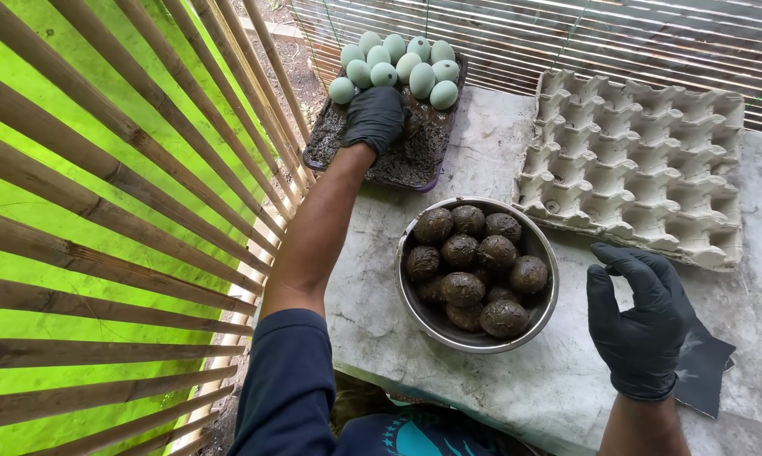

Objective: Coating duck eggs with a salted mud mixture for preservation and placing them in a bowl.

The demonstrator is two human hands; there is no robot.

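Head view, looking down at a grey stone surface (482, 397). Left hand (374, 118), black glove, arm stretched forward, palm down on the dark mud in a shallow tray (431, 165) at the far left edge; fingers curl loosely into the mud, and whether it grips anything I cannot tell. Pale green eggs (398, 69) are bunched at the tray's far end, just beyond the fingertips, clean, touching each other. Right hand (638, 325), also black-gloved, hovers over the near right of the surface, fingers spread wide, holding nothing. Steel bowl (423, 317) sits mid-surface between the two hands, full of mud-coated eggs (474, 270), round and dark, piled in a heap. Empty grey egg carton (634, 165) lies at the far right, just beyond the bowl, its near edge close to the right hand's fingertips. A dark flat sheet (706, 367) lies on the surface by the right wrist, partly hidden under it. Bamboo slats (111, 219) fan out on the left, bright green behind them; more slats run across the top. Dark blue sleeve (284, 388) at the bottom.
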